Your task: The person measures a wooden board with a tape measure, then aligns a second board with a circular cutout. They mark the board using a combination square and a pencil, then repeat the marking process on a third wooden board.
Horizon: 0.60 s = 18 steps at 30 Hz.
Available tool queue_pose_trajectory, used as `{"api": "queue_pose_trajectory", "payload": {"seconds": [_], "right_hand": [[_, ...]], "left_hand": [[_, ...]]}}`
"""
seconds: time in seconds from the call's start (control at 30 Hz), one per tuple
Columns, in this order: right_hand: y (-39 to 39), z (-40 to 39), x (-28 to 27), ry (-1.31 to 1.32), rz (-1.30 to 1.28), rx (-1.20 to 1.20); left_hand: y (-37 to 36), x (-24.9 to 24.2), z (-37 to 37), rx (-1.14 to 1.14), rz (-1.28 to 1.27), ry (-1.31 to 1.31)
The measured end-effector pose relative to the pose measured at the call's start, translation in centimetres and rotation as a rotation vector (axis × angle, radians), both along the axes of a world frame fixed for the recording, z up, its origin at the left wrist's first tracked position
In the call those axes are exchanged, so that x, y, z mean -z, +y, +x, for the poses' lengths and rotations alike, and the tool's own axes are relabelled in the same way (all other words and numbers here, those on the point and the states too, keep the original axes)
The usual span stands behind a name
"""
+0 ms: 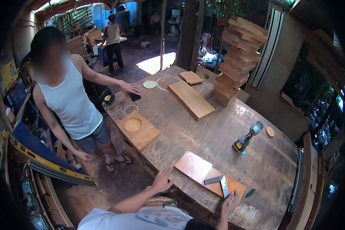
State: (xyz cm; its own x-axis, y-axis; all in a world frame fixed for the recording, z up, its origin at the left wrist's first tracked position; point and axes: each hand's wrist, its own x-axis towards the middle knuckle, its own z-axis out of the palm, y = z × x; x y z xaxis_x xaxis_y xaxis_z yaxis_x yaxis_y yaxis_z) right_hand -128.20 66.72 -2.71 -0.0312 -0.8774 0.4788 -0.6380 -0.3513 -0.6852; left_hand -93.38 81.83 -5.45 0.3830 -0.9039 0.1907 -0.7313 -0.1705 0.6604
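Observation:
A flat wooden board [193, 166] lies near the table's front edge, with a try square [214, 180] resting on its right part. My right hand [230, 203] is at the board's right end, fingers closed round a thin pencil-like stick beside the square's blade tip. My left hand [162, 181] rests on the table edge left of the board; whether its fingers hold anything cannot be made out, but they look spread. Further left lies a thick wooden block [147, 137] with a round recess.
A co-worker [71, 96] stands at the left, one hand by a dark phone [134, 96]. On the table [172, 130] are a cordless drill [249, 138], a wooden disc [270, 132], a long board [191, 99] and a tall stack of wood [239, 61]. Another person [113, 36] stands behind.

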Motion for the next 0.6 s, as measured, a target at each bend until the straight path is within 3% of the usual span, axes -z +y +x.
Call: {"api": "queue_pose_trajectory", "payload": {"seconds": [0.07,0.17,0.33,0.37,0.47,0.5,0.57,0.6], "right_hand": [[1.4,0.6,-0.5,0.041,-0.066,0.044],[3.3,0.1,0.6,-0.066,0.157,0.094],[4.3,-0.1,3.1,-0.275,-0.092,0.186],[4.9,-0.8,3.4,-0.286,-0.039,0.174],[5.1,1.6,0.1,-0.376,0.154,0.122],[4.0,3.4,0.2,-0.556,0.25,0.036],[4.2,8.5,-6.0,-0.886,0.472,-0.077],[2.4,10.9,-7.9,-0.883,0.493,-0.17]], "left_hand": [[0.5,0.0,0.0,0.028,0.012,0.003],[1.7,0.2,0.3,0.075,-0.056,0.073],[7.7,0.9,-0.4,-0.032,-0.012,0.146],[9.6,1.8,-0.9,-0.049,0.018,0.167],[14.6,4.1,-0.8,-0.089,0.082,0.195],[16.2,5.1,-0.7,-0.091,0.096,0.193],[18.5,5.6,-0.8,-0.108,0.112,0.204],[19.4,5.4,-1.0,-0.119,0.118,0.211]]}}
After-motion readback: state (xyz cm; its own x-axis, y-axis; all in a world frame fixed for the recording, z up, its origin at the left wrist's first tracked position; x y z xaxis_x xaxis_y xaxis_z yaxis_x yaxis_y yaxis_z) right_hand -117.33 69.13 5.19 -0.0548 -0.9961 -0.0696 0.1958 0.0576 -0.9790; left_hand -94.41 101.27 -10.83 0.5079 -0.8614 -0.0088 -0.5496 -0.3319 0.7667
